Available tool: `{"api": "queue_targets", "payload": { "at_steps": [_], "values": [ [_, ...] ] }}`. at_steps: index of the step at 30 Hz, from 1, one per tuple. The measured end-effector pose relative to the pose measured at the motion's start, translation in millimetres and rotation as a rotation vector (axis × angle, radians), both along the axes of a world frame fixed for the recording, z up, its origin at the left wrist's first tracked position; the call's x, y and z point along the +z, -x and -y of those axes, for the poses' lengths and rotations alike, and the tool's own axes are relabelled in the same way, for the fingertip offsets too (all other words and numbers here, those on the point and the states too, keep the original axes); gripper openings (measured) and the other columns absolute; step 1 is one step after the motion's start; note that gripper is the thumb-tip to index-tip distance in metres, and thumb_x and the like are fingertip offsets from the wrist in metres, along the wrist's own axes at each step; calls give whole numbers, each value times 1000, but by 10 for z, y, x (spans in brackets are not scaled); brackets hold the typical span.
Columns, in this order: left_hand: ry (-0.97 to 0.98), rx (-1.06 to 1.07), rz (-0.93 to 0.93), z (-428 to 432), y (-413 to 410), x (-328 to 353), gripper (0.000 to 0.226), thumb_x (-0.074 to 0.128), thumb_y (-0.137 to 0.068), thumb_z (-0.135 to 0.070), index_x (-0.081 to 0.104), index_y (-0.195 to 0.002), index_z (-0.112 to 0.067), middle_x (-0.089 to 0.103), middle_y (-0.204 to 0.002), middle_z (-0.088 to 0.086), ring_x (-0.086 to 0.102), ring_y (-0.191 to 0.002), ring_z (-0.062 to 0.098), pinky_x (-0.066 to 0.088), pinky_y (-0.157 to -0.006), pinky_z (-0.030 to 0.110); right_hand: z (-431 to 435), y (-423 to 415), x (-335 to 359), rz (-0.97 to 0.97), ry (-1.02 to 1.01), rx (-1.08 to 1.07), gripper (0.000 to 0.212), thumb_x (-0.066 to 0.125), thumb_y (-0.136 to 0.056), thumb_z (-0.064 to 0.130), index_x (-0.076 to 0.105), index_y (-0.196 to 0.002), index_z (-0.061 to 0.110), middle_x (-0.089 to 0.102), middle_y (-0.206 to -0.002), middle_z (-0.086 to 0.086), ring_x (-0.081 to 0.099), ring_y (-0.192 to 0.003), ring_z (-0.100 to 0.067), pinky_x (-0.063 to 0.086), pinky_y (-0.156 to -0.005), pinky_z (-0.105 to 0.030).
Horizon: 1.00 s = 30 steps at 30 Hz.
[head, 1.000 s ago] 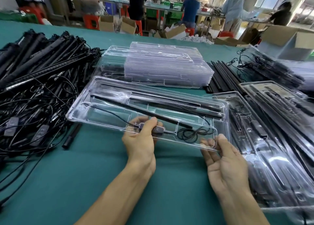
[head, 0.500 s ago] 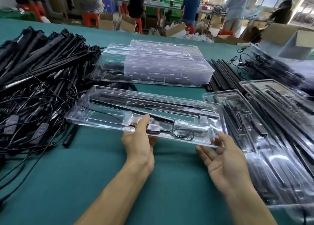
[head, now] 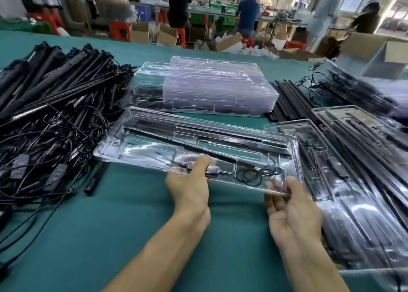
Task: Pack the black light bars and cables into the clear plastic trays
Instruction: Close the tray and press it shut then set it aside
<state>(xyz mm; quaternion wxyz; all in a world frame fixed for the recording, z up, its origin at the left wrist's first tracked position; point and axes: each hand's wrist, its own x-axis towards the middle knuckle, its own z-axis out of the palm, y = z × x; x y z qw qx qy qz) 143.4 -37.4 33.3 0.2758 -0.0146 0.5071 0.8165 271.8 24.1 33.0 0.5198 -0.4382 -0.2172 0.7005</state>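
Note:
I hold a clear plastic tray (head: 141, 146) above the green table (head: 110, 236). It carries black light bars (head: 220, 135), a coiled cable (head: 256, 174) and an inline controller (head: 212, 170). My left hand (head: 189, 181) pinches the tray's front edge, thumb on top over the controller. My right hand (head: 291, 210) is palm up, its straight fingers under the tray's front right corner. A large heap of loose black light bars and cables (head: 55, 97) lies at the left.
A stack of empty clear trays (head: 209, 88) sits behind the held tray. Loose black bars (head: 291, 99) lie to its right. Filled trays (head: 353, 181) are piled along the right side. A cardboard box (head: 375, 49) stands far right. People work at benches beyond.
The tray has been tilted flatter and then back toward me, staying between both hands. My right hand has opened slightly under the tray's corner. My left hand keeps its hold.

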Motion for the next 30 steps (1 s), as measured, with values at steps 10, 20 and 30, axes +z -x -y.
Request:
{"api": "queue_targets", "payload": {
  "at_steps": [10,20,30],
  "values": [
    [-97,-68,127,-27,-96,30,24,72,-84,0,58,-90,-18,70,-63,4,67,-53,15,46,-64,24,-153,106,221,-83,14,-128,15,54,-98,11,53,-86,19,66,-75,-1,69,-58,-14,57,-54,-30],
    [71,110,112,-99,-118,12,30,78,-78,-12,57,-99,-9,69,-73,-2,61,-73,22,48,-74,30,-186,301,160,33,35,-302,23,54,-87,4,49,-68,17,54,-65,0,52,-44,-12,38,-37,-19],
    [-293,-419,223,559,235,148,104,94,-48,-46,50,-135,-7,72,-108,15,71,-97,25,58,-87,38,-463,126,440,29,-78,-252,21,56,-92,4,55,-72,11,60,-51,4,60,-44,-9,53,-51,-26]
  ]
}}
